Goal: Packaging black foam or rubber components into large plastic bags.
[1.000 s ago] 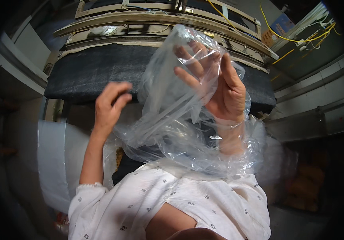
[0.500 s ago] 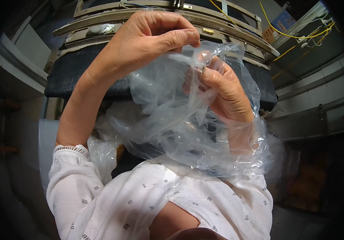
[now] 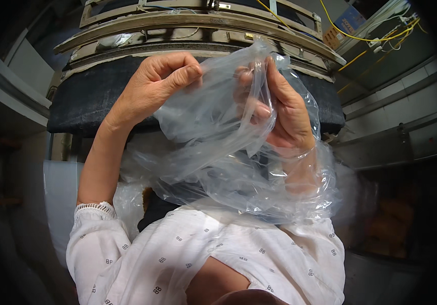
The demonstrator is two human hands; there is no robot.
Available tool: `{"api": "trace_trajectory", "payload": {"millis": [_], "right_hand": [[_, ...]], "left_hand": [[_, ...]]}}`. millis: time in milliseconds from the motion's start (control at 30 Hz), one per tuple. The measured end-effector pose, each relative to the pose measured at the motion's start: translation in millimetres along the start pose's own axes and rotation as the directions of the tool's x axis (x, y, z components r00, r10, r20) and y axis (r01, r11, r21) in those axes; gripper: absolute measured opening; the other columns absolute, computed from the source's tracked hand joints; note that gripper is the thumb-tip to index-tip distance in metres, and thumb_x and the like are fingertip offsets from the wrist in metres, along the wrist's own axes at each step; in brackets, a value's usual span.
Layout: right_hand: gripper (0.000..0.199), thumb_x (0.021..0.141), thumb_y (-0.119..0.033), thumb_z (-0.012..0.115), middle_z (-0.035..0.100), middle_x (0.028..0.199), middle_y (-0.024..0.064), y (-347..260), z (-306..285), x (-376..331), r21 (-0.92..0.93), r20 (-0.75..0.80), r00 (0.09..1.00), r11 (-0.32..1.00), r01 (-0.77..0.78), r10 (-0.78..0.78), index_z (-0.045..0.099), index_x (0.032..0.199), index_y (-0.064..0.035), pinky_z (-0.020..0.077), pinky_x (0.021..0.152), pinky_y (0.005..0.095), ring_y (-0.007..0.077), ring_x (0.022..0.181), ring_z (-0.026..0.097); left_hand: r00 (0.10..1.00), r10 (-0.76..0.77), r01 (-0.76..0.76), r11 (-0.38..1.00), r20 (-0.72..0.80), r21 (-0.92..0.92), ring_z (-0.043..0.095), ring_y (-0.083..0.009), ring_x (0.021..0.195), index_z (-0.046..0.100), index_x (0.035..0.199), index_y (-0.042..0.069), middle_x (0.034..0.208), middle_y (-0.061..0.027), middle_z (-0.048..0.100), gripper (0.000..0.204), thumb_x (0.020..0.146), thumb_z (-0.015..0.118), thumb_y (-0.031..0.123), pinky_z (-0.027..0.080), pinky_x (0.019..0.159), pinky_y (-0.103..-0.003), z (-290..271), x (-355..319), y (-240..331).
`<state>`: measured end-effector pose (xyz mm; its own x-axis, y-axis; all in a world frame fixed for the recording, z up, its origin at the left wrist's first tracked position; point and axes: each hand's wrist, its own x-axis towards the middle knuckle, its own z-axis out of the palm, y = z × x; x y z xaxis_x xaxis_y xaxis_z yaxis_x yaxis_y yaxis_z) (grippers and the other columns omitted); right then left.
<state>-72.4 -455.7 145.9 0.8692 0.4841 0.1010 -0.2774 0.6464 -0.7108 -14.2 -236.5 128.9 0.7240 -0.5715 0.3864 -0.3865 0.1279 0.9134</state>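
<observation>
Now left hand (image 3: pixel 152 89) lower on bag (image 3: pixel 218 152).

The person wears a white garment (image 3: pixel 218 264) dotted with small dark marks; its left sleeve (image 3: pixel 94 229) ends in a lace-edged cuff (image 3: pixel 95 207) below the bare forearm.

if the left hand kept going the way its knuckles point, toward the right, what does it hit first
Most likely the clear plastic bag it already pinches, then the right hand's fingers inside the film. The left hand points across at them; depth between them is hard to judge.
</observation>
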Motion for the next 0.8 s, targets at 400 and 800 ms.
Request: {"api": "trace_trajectory", "payload": {"millis": [400,800], "right_hand": [[0.043,0.098,-0.038,0.034,0.057,0.090,0.0096,4.6,12.2,2.6,0.279,-0.042,0.999,0.960,0.020,-0.009,0.038,0.132,-0.0118,0.0399,0.040,0.0173,0.0071,0.048,0.044],[0.051,0.098,-0.042,0.026,0.056,0.110,0.0170,17.1,-5.5,0.1,-0.050,0.263,0.964,0.998,0.039,-0.024,0.026,0.142,-0.0151,0.0362,0.055,0.0160,0.0070,0.056,0.042]], "left_hand": [[0.999,-0.040,0.039,0.997,-0.011,-0.059,0.046,-0.0061,0.061,0.059,0.081,0.005,0.069,0.0016,0.053,0.038,0.090,0.052,0.041,0.039,0.059,-0.020,-0.9,-7.4,-7.2],[0.990,-0.126,0.122,0.990,-0.058,-0.066,0.043,-0.0047,0.059,0.057,0.078,0.004,0.066,0.0039,0.049,0.037,0.091,0.052,0.038,0.037,0.058,-0.019,-7.6,-16.3,-12.7]]}}
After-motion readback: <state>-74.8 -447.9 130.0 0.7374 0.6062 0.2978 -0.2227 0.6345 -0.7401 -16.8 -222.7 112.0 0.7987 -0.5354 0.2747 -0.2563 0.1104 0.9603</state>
